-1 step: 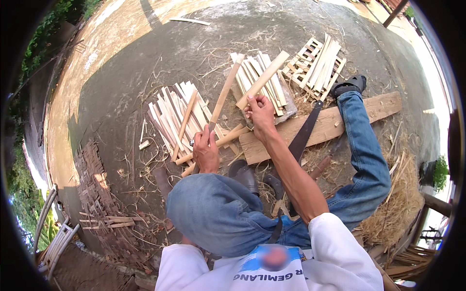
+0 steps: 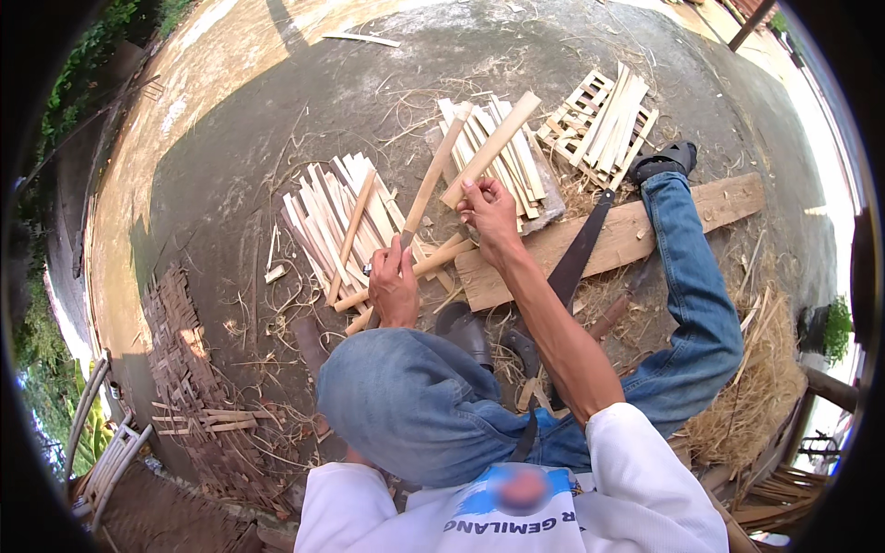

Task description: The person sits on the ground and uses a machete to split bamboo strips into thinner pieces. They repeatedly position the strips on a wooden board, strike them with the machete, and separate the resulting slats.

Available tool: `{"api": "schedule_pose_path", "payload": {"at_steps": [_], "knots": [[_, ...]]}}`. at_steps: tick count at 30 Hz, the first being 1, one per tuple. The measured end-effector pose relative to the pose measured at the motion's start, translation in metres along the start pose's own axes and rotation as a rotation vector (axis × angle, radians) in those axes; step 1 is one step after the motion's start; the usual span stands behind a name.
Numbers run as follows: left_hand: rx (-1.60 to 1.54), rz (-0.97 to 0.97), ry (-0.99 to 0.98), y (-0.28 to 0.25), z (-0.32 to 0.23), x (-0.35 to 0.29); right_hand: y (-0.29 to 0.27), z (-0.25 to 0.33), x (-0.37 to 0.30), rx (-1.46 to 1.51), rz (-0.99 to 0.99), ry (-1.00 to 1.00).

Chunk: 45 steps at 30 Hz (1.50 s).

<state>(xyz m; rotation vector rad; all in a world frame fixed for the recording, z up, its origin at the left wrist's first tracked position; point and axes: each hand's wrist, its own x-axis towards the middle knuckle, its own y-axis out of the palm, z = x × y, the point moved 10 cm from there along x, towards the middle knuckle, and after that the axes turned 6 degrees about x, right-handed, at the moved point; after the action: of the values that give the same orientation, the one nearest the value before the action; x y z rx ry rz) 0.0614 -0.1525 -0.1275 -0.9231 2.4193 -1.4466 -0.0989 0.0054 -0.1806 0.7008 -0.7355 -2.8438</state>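
At frame centre, the right hand (image 2: pixel 489 214) clamps a bamboo slat (image 2: pixel 490 149); the left hand (image 2: pixel 395 288) grips a second slat (image 2: pixel 431 175). Splitting cleanly likely needs both held steady above the plank (image 2: pixel 636 230).

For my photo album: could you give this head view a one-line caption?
Seated outdoors, a person's right hand grips a bamboo slat while the left hand holds another strip, beside a wooden plank.
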Motion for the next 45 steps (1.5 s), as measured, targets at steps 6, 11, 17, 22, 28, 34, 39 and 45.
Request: {"api": "schedule_pose_path", "payload": {"at_steps": [6,11,17,22,28,34,39,45], "knots": [[-0.007,0.004,0.019,0.0,-0.015,0.003,0.032,-0.01,-0.002,-0.096,0.186,0.065],[-0.022,0.022,0.033,0.006,-0.02,0.005,0.021,-0.024,-0.008,0.008,0.132,0.077],[-0.037,0.033,0.053,0.005,-0.021,0.0,0.022,-0.03,-0.012,0.01,0.13,0.157],[-0.038,0.022,0.073,0.002,-0.027,0.0,0.021,-0.028,-0.013,0.021,0.138,0.167],[-0.035,0.022,0.103,0.006,-0.024,-0.001,0.018,-0.03,-0.014,0.022,0.134,0.172],[-0.045,0.018,0.098,0.002,-0.02,-0.005,0.02,-0.034,-0.019,0.016,0.137,0.189],[-0.065,0.011,0.139,0.014,-0.022,-0.006,0.011,-0.035,-0.017,0.018,0.126,0.187],[0.015,0.025,0.135,0.002,-0.012,0.003,-0.005,-0.02,-0.008,0.081,0.032,0.134]]}}
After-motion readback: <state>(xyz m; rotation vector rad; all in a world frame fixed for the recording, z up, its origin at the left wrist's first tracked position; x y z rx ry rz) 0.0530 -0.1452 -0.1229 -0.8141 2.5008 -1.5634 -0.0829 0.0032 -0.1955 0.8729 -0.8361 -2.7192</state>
